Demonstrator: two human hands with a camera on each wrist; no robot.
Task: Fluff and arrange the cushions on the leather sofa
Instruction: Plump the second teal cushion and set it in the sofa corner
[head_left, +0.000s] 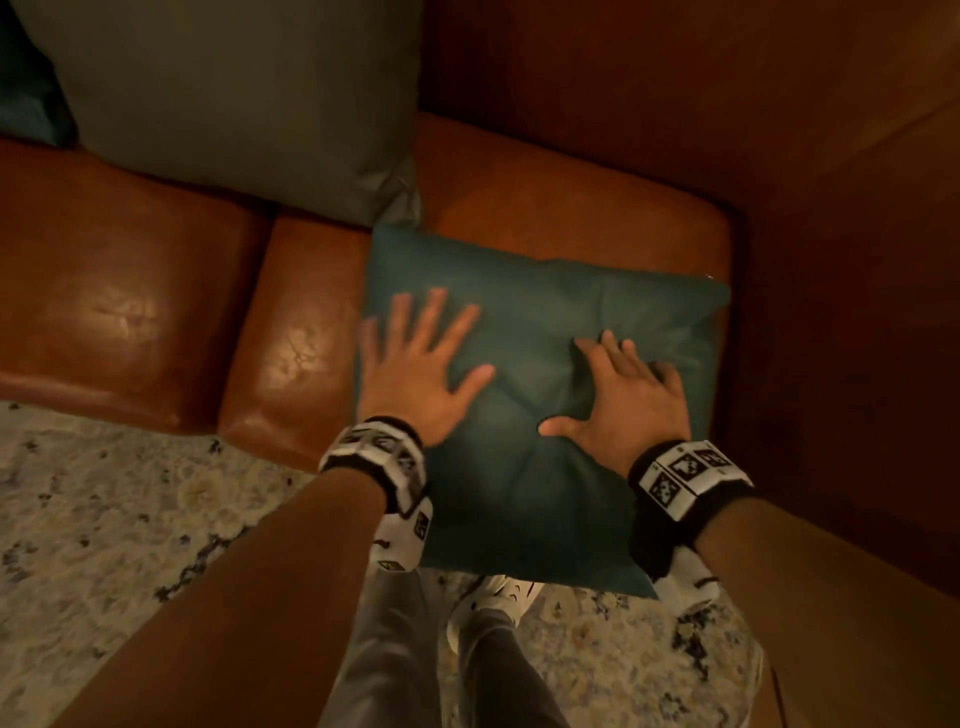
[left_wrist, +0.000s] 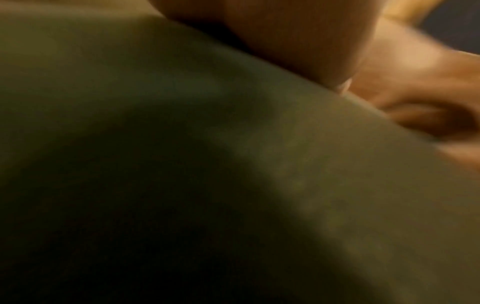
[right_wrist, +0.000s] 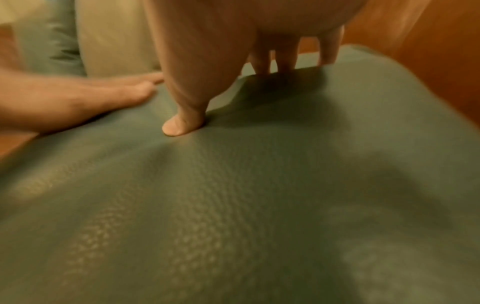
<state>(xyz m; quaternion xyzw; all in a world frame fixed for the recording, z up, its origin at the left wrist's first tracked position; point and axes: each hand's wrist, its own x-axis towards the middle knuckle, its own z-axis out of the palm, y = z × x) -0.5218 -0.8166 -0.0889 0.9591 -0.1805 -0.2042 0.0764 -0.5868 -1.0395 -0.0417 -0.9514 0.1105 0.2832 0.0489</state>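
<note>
A dark teal cushion (head_left: 540, 322) lies flat on the right seat of the brown leather sofa (head_left: 119, 291), its near corner hanging over the front edge. My left hand (head_left: 415, 364) lies flat on its left side with fingers spread. My right hand (head_left: 623, 395) presses into its right half, fingers straight, denting the fabric. In the right wrist view the thumb (right_wrist: 182, 123) and fingertips (right_wrist: 285, 61) push down on the teal cushion (right_wrist: 259, 195), with the left hand (right_wrist: 78, 102) at the far left. The left wrist view is dark and blurred, filled by the cushion (left_wrist: 182, 144).
A large grey-green cushion (head_left: 234, 98) leans against the sofa back, just behind the teal one. The sofa's armrest (head_left: 857, 312) rises at the right. A patterned pale rug (head_left: 104, 519) covers the floor, where my legs and white shoe (head_left: 498, 597) stand.
</note>
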